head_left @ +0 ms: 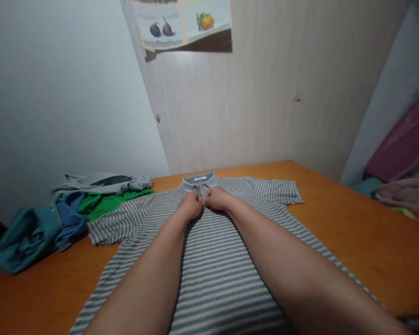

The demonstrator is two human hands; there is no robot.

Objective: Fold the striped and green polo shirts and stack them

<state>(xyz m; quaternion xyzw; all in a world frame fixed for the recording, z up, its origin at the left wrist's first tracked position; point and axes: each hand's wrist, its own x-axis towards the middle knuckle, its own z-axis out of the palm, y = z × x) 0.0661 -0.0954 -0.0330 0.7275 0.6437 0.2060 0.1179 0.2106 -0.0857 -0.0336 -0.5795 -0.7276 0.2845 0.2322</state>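
A grey and white striped polo shirt (216, 260) lies spread flat, front up, on an orange wooden table (352, 232), its grey collar (199, 181) at the far end. Both my arms reach over it. My left hand (191, 204) and my right hand (216, 198) meet just below the collar. Each has its fingers pinched on the shirt's button placket. The fingertips touch one another there.
A heap of clothes sits at the table's left: a teal garment (28, 235), a green one (103, 204) and a grey one (103, 182). A wood-panel wall with a fruit poster (181, 21) stands behind. Pink fabric (403, 190) lies off the table's right.
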